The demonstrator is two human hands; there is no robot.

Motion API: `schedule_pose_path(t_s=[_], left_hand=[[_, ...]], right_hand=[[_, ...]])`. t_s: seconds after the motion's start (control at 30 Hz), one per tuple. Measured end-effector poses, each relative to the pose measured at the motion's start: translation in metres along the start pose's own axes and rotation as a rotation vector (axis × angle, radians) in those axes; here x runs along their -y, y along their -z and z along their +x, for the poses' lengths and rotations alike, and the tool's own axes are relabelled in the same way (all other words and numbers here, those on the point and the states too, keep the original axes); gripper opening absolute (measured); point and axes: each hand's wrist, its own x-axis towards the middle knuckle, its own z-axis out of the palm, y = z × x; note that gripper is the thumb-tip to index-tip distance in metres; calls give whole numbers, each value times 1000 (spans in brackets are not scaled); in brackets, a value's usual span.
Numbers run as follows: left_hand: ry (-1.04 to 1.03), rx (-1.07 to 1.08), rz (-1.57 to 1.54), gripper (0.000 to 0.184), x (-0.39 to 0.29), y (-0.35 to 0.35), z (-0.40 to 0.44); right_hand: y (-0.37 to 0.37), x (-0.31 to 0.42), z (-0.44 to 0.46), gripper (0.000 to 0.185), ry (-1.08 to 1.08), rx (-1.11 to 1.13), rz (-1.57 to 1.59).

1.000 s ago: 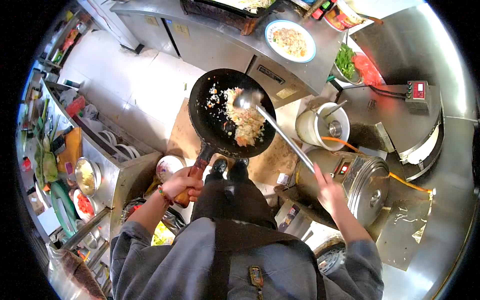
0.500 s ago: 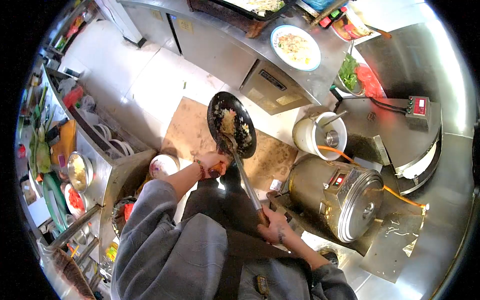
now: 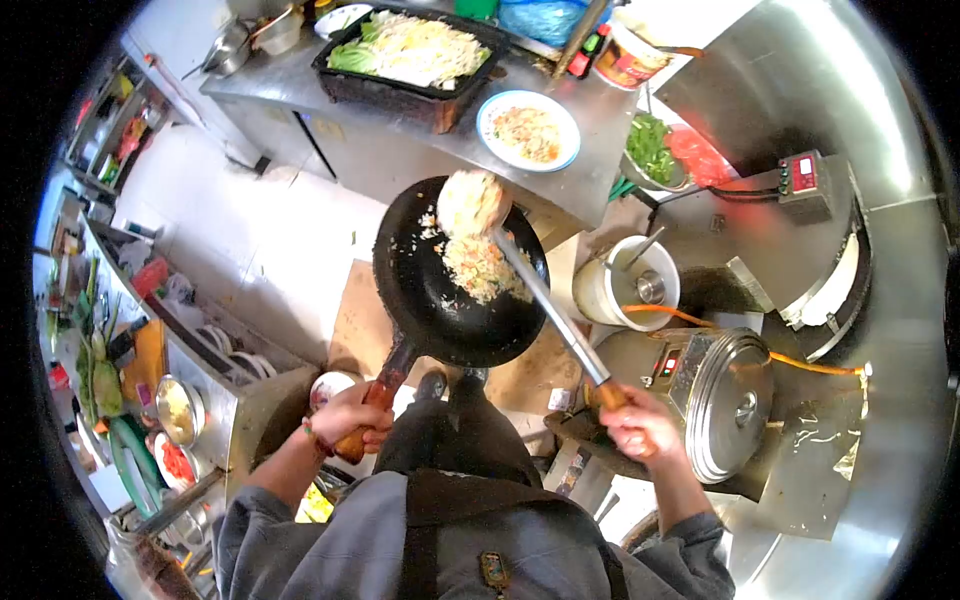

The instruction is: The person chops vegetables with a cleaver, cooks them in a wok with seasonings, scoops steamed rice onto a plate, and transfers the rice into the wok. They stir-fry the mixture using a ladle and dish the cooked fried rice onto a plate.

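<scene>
My left hand (image 3: 358, 420) is closed around the wooden handle of a black wok (image 3: 430, 320), which is held out in front of my legs above the floor. Fried rice (image 3: 482, 268) with bits of orange and green lies in the wok. In my right hand (image 3: 643, 427) is the wooden grip of a long metal ladle (image 3: 552, 305). The ladle's bowl, heaped with rice, is over the wok's far side. Just beyond it, near the counter edge, a white plate with a blue rim (image 3: 488, 140) carries a portion of rice.
A black tray (image 3: 325, 75) of shredded cabbage stands on the steel counter (image 3: 270, 95). To the right are a white bucket (image 3: 592, 290) with a ladle inside, a lidded steel pot (image 3: 730, 405) and a bowl of greens (image 3: 650, 150). Side shelving (image 3: 225, 340) stands at the left.
The wok has come up nearer and turned from tilted to flatter. The ladle has lifted a heap of rice. My right hand has moved right and forward; my view has shifted towards the counter.
</scene>
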Motion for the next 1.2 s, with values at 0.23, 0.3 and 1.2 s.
schedule_pose_path(t_s=[0.23,0.3,1.2], left_hand=[[-148,15,-84,28,3,-11,3],[-122,49,-96,29,10,-1,5],[-110,-125,-84,25,40,21,-49]], right_hand=[[-68,82,62,21,514,-350,-691],[-64,93,99,21,571,-413,-854],[-20,1,44,56,664,-553,-1102]])
